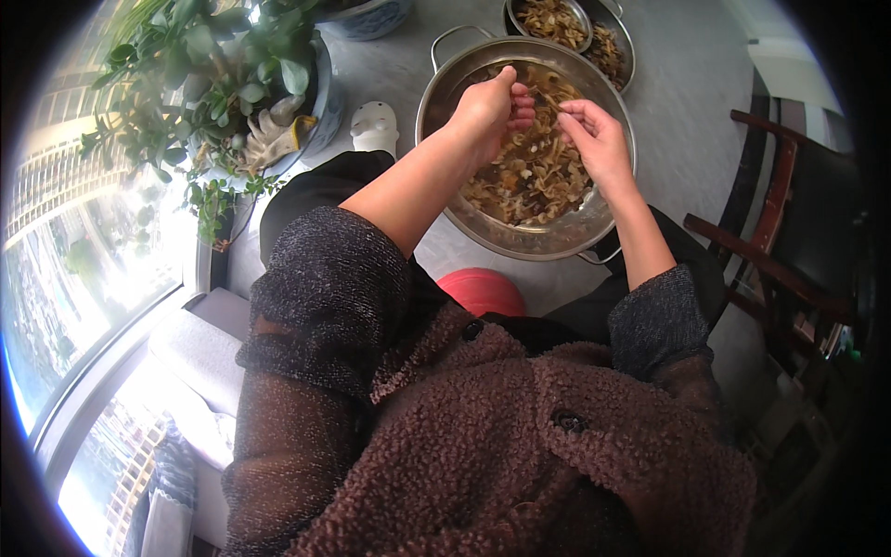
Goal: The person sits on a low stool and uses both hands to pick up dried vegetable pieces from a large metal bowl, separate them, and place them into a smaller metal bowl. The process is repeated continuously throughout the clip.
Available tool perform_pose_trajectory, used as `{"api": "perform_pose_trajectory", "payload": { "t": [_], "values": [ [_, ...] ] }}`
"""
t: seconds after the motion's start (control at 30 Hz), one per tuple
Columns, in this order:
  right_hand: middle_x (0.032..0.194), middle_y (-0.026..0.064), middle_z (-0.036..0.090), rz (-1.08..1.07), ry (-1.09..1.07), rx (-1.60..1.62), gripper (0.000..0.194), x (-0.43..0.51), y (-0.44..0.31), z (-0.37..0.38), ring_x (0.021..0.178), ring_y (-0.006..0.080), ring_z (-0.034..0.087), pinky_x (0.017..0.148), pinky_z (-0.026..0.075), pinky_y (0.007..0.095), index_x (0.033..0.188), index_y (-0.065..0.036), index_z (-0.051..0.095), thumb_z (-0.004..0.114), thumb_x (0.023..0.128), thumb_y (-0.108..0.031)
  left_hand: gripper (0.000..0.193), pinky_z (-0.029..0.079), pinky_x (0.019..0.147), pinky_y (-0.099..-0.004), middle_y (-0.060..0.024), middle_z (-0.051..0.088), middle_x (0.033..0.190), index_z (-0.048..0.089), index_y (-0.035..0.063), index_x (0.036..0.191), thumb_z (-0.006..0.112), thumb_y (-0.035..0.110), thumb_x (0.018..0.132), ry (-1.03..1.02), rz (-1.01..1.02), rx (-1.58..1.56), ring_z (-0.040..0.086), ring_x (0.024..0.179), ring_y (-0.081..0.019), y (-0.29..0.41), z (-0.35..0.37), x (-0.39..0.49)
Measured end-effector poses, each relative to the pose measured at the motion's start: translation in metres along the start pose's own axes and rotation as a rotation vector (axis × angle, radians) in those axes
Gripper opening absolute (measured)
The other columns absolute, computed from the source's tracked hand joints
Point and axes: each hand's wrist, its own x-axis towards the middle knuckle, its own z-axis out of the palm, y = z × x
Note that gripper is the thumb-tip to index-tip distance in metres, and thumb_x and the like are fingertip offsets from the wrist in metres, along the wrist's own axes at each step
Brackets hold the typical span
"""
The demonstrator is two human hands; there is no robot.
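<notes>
A large two-handled metal basin point(456, 209) stands on the floor before me, holding brownish liquid and many pale brown, shrivelled pieces point(550, 177) that look like dried vegetable or mushroom. Over its middle is my left hand point(498, 111), fingers curled towards the palm; whether something lies in them is hidden. My right hand point(595, 139) is just to the right, above the basin's right side, with thumb and forefinger pinched on a small brown strip point(555, 104).
Behind the basin, a smaller metal bowl point(589, 28) of similar pieces rests in a metal pan point(630, 52) with darker bits. Left are a potted plant point(327, 104), a work glove point(268, 143) and a white slipper point(374, 125). A red stool point(484, 291) is below; a wooden chair point(773, 202) stands right.
</notes>
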Motion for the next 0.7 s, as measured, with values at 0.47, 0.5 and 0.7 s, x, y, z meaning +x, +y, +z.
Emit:
{"api": "perform_pose_trajectory", "payload": {
  "t": [0.47,0.5,0.7],
  "values": [
    [0.086,0.0069,0.063,-0.195,0.023,-0.541,0.015,0.032,0.035,0.01,0.076,0.0217,0.063,0.068,0.049,0.0328,0.095,-0.007,0.064,0.067,0.082,-0.015,0.02,0.053,0.079,-0.0348,-0.0127,0.06,0.091,0.056,-0.0032,0.103,0.043,0.011,0.097,-0.152,0.11,-0.015,0.06,0.086,-0.0227,0.012,0.002,-0.004],
    [0.088,0.0061,0.062,-0.178,-0.015,-0.652,0.018,0.033,0.044,0.016,0.08,0.0234,0.063,0.071,0.05,0.0347,0.097,-0.008,0.063,0.068,0.081,-0.016,0.019,0.053,0.077,-0.0339,-0.0119,0.06,0.089,0.056,-0.0026,0.102,0.043,0.009,0.096,-0.149,0.118,-0.024,0.06,0.084,-0.0217,0.014,0.0,-0.002],
    [0.091,0.0061,0.063,-0.117,0.026,-0.807,0.015,0.05,0.08,0.036,0.085,0.0287,0.061,0.074,0.049,0.037,0.095,-0.011,0.061,0.064,0.083,-0.019,0.015,0.051,0.071,-0.0312,-0.0106,0.061,0.087,0.057,-0.0008,0.099,0.044,0.004,0.093,-0.087,0.148,-0.015,0.059,0.078,-0.019,0.019,-0.004,0.007]
  ]
}}
